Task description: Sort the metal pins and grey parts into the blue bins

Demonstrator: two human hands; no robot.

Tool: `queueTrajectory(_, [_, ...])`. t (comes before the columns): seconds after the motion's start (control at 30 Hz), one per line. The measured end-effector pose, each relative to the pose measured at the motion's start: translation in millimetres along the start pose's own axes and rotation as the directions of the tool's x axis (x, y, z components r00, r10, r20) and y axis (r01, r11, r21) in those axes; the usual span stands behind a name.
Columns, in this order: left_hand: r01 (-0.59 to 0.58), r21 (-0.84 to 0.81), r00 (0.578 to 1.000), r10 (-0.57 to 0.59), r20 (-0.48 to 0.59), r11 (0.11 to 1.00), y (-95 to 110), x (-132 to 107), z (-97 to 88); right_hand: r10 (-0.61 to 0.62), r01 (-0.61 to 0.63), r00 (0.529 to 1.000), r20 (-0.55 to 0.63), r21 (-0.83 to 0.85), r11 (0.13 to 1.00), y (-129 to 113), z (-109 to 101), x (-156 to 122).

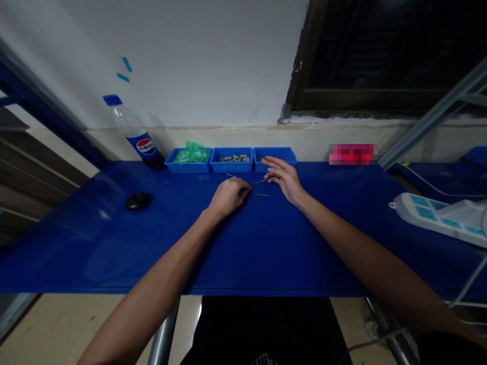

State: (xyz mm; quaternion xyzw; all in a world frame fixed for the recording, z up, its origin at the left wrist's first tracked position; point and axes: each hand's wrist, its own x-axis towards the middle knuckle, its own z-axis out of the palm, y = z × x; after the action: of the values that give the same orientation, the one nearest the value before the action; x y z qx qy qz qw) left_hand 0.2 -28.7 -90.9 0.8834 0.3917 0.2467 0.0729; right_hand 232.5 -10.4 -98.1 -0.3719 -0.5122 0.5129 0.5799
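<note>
My right hand (284, 178) is at the front of the right blue bin (287, 153). Its thumb and index finger meet at one end of a thin metal pin (261, 181), while the other fingers stretch out over the bin's edge. Left of it, my left hand (230, 195) rests low over the blue table with its fingers curled together; what they hold, if anything, is hidden. Just behind its knuckles, a second thin pin (230, 175) shows. A third pin (263, 194) lies on the table between the hands.
Along the wall, a middle bin (232, 166) holds small grey metal pieces, and a left bin (189, 168) holds a green plastic bag (193, 152). A cola bottle (142, 144) stands farther left, behind a black mouse-shaped object (138, 202). A power strip (426, 213) is at right.
</note>
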Motion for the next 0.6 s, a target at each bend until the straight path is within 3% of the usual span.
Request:
queueTrajectory(0.17, [-0.069,0.018,0.996,0.07,-0.06,0.997,9,0,1.0,-0.003,0.003,1.0,-0.001,0.023,1.0,1,0,0])
queueTrajectory(0.33, [-0.224,0.012,0.974,0.223,0.04,0.975,14,1,0.7,0.008,-0.008,1.0,-0.002,0.031,0.999,-2,2,-1])
queueTrajectory(0.6, [-0.188,-0.004,0.98,0.188,0.057,0.982,5,1,6.1,0.024,-0.024,1.0,-0.004,-0.022,0.999,-4,2,-1])
